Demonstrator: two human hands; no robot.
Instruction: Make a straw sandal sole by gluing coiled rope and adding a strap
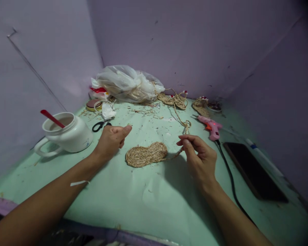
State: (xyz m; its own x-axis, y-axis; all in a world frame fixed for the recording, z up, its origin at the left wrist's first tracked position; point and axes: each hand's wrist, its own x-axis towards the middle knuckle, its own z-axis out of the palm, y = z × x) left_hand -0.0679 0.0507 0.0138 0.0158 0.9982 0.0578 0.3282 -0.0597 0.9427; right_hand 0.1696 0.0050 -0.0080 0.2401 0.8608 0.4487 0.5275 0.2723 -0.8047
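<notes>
A flat coiled mat of braided straw rope (146, 154) lies on the pale green table cover (133, 201). Its loose rope tail (181, 118) runs right and then back toward the far wall. My right hand (199, 155) pinches that tail just right of the mat, fingers curled. My left hand (112, 139) hovers left of the mat with the fingers curled in and the thumb stretched toward it; nothing shows inside it.
A white ceramic jug (66, 134) with a red stick stands at left. Black scissors (100, 125), a crumpled plastic bag (128, 83), more straw pieces (201, 106), a pink glue gun (212, 127) with its black cord, and a dark phone (254, 174) lie around.
</notes>
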